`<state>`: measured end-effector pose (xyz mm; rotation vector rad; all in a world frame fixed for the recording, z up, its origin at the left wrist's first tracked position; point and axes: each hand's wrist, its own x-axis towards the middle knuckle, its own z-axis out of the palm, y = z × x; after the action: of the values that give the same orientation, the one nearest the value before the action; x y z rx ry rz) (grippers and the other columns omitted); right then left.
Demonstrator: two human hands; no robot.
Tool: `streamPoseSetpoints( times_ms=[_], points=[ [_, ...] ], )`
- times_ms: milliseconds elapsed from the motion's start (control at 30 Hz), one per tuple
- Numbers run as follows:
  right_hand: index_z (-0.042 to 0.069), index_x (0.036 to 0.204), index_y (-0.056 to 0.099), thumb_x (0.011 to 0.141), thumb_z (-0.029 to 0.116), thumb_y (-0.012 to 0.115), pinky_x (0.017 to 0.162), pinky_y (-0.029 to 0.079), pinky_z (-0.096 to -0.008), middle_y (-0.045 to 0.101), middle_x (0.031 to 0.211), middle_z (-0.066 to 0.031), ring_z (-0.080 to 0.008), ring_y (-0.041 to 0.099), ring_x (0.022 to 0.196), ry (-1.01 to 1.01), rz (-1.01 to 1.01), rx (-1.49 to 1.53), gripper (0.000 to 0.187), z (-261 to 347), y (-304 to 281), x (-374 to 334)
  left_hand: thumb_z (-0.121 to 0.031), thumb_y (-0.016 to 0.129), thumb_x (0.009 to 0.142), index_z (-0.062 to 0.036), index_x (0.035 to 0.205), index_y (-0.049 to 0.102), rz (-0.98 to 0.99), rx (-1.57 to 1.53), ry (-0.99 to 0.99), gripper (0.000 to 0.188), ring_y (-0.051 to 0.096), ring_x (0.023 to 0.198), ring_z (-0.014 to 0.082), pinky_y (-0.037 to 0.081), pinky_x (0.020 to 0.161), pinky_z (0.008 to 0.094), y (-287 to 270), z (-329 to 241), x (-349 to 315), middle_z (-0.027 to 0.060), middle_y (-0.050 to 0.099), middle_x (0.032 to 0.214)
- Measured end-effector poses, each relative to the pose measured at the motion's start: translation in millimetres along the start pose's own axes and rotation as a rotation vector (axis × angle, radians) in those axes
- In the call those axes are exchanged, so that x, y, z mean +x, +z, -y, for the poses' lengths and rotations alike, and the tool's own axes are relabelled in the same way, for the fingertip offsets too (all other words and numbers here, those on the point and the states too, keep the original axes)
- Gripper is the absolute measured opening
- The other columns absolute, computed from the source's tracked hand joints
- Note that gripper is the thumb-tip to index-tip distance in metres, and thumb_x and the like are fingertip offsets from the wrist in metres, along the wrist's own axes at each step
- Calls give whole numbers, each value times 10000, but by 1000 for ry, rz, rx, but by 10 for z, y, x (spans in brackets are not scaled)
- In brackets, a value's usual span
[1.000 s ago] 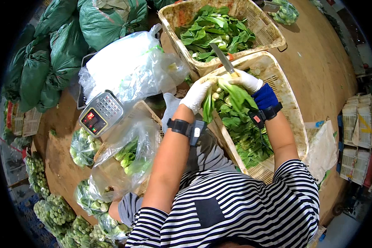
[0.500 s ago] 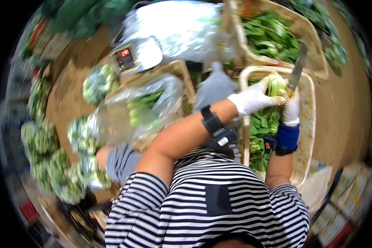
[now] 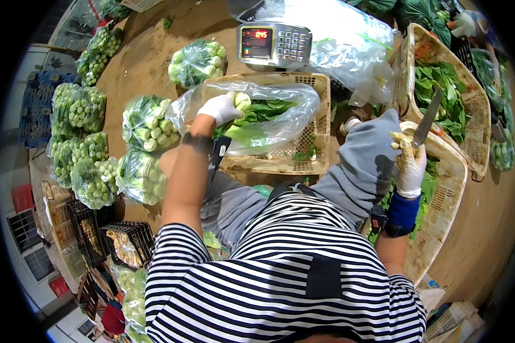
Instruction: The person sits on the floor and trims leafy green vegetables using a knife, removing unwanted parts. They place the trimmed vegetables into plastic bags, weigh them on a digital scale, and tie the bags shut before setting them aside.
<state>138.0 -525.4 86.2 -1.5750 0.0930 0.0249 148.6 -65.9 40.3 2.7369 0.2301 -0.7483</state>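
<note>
My left hand (image 3: 222, 108), in a white glove, is closed on a head of bok choy (image 3: 242, 102) at the mouth of a clear plastic bag (image 3: 300, 98). More bok choy (image 3: 266, 110) lies inside the bag, its leaves toward the right. The bag is spread open in a tan plastic crate (image 3: 324, 123). At the right, my right hand (image 3: 409, 166), also gloved, grips a knife (image 3: 427, 123) with its blade pointing up and away. That hand is over a second pale crate (image 3: 453, 197) holding leafy greens, partly hidden by my arm and leg.
Filled bags of bok choy (image 3: 149, 123) stand on the brown floor to the left. A digital scale (image 3: 274, 46) sits beyond the tan crate, beside clear plastic bags (image 3: 349, 63). Another crate of greens (image 3: 440, 91) stands far right. A gloved hand of another person (image 3: 463, 26) shows at upper right.
My left hand has moved from beside my right hand, over the right crate, leftward to the open bag, carrying a head of bok choy. My right hand still has the knife. The view has shifted.
</note>
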Motion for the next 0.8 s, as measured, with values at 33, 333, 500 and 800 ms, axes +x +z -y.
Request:
streamPoseSetpoints(
  times_ms=[33,333,500,800],
  points=[
    [60,1074,499,884,231,583,413,298,-123,656,963,-110,-7,513,584,12,-9,-11,269,-17,-10,13,-367,663,651,-50,1082,576,142,5,-31,542,606,920,318,461,795,368,141,146,222,177,634,993],
    [57,1003,571,903,228,552,390,238,-139,615,798,-20,9,370,465,-34,-246,-196,200,-120,-592,-61,-472,557,761,-68,1147,530,-83,-1535,-832,559,532,920,261,421,777,410,1559,919,1431,101,564,1100],
    [89,903,596,895,219,568,419,268,-156,564,688,41,-6,397,487,243,-412,-380,133,-16,-1029,-280,-411,476,845,-100,986,590,-293,-1725,-549,360,555,739,237,457,650,397,2041,886,1574,65,600,909],
    [78,869,553,762,380,698,456,399,-292,552,688,-12,-117,480,531,601,-661,-296,352,-1624,-2542,-441,-415,554,808,-164,1226,500,-429,-1821,-573,490,459,1109,177,319,939,394,1190,402,799,26,440,1303]
  ],
)
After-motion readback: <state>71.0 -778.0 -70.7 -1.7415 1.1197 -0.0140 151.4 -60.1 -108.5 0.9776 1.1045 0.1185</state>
